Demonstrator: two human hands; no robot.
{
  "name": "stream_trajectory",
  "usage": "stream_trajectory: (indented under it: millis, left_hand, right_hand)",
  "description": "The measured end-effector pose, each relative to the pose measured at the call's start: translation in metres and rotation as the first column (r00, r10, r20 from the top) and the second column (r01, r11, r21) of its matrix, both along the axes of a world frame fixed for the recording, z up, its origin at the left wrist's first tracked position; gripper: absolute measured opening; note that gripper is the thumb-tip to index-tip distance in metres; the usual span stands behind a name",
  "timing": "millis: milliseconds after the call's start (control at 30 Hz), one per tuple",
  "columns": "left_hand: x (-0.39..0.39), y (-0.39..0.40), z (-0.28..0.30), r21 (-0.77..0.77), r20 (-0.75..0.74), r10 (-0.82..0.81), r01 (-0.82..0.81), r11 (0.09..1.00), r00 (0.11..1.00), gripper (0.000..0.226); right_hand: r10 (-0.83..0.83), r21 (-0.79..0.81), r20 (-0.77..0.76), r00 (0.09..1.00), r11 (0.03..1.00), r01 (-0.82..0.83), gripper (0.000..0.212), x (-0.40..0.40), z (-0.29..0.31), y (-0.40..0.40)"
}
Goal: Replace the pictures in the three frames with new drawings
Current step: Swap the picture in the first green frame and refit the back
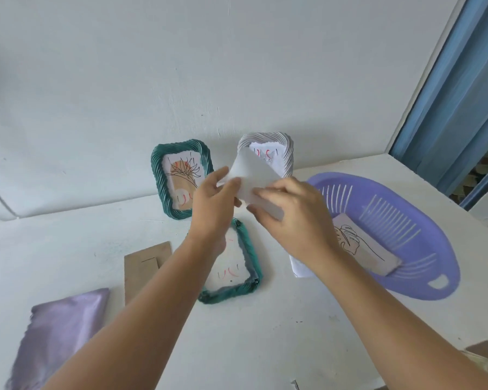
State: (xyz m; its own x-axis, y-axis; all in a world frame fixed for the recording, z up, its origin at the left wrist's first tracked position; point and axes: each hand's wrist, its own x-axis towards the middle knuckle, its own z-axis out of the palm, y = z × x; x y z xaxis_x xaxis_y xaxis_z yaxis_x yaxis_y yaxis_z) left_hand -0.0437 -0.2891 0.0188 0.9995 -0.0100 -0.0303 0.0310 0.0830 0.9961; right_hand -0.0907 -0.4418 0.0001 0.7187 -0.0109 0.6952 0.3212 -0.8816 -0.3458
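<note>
Both your hands — left (214,198), right (290,209) — pinch a curled white sheet (248,175) at centre frame; next, probably fit it flat into the open frame (231,263) below.

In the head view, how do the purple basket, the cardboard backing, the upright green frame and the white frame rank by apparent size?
1. purple basket, clearly largest
2. upright green frame
3. cardboard backing looks close to the green frame; the left hand's forearm hides part, so unsure
4. white frame, partly hidden by the held paper
</note>
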Motion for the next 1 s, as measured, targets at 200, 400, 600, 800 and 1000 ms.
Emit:
stream_trajectory:
  millis: [200, 400, 600, 800, 1000]
  left_hand:
    - [0.010, 0.063, -0.015, 0.157, -0.034, -0.095, 0.099, 0.983, 0.995, 0.041]
    - [0.005, 0.098, -0.024, 0.245, -0.107, -0.155, 0.177, 0.953, 0.982, 0.046]
    - [-0.016, 0.111, -0.052, 0.386, -0.080, -0.234, 0.246, 0.889, 0.969, 0.061]
    - [-0.021, 0.111, -0.078, 0.570, -0.015, -0.161, 0.141, 0.810, 0.987, 0.042]
    - [-0.023, 0.111, -0.088, 0.751, 0.027, -0.199, 0.112, 0.651, 0.980, 0.049]
  right_hand:
    - [0.395, 0.495, -0.353, 0.848, 0.848, -0.189, 0.040, 0.011, -0.011, 0.016]
    - [0.605, 0.691, -0.411, 0.682, 0.695, -0.200, 0.033, 0.021, -0.027, 0.037]
    - [0.473, 0.722, -0.406, 0.782, 0.691, -0.043, 0.033, 0.023, -0.056, 0.054]
    - [0.422, 0.492, -0.577, 0.699, 0.863, -0.115, 0.045, 0.021, -0.064, 0.045]
    - [0.351, 0.357, -0.604, 0.715, 0.922, -0.151, 0.048, 0.022, -0.065, 0.037]
